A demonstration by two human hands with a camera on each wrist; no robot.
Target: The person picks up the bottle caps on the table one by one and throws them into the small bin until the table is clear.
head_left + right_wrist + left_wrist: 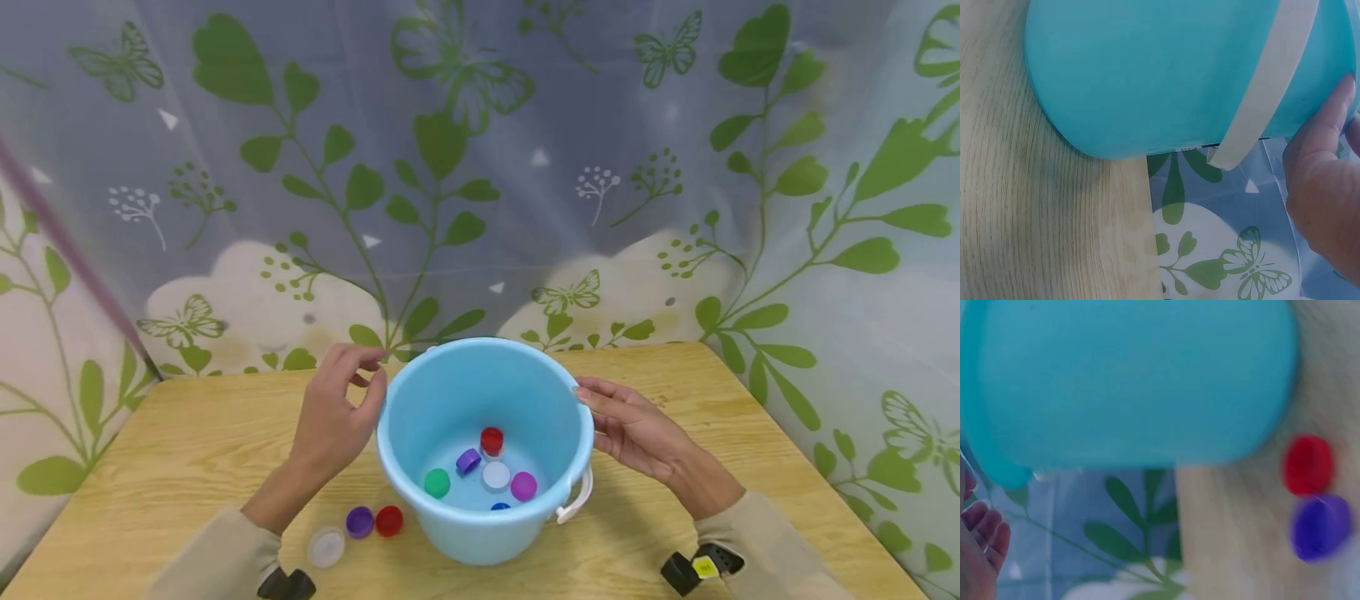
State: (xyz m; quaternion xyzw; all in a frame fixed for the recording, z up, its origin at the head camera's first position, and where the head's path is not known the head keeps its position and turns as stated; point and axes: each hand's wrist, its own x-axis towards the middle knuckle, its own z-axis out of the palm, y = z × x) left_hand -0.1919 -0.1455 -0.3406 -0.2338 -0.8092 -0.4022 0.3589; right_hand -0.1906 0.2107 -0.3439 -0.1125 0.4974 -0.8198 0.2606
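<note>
A light blue bucket (483,533) stands on the wooden table, with several coloured bottle caps lying inside, among them a red cap (492,440), a green cap (437,482) and a magenta cap (523,486). My right hand (637,429) holds the bucket's right rim, its thumb over the edge and fingers against the outside. Beside the left rim is my left hand (337,412), fingers loosely bent and nothing in them. In the left wrist view, that hand (982,544) appears apart from the bucket wall (1135,381).
Left of the bucket's base lie a red cap (389,521), a purple cap (359,522) and a translucent white cap (326,547). The bucket's white handle (576,498) hangs at its right side. A leaf-patterned curtain (480,208) rises behind the table (217,417).
</note>
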